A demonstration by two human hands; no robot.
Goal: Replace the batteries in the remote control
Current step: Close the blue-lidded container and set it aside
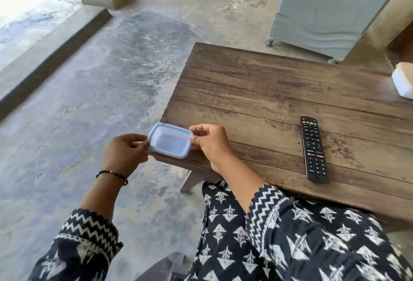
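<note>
Black remote control [314, 149] (buttons up), seemingly closed

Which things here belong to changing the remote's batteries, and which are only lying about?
For the job:
- remote control, lying buttons up on the wooden table
- small blue-lidded box, held by left hand and right hand; contents unseen

Lying about:
- white object at the table's right edge
- grey appliance on wheels

No readable text, brand or number is being shown anywhere. On the remote control [314, 149], small white button markings and two coloured logo buttons near its lower half are being seen, but they are too small and blurred to be read.
</note>
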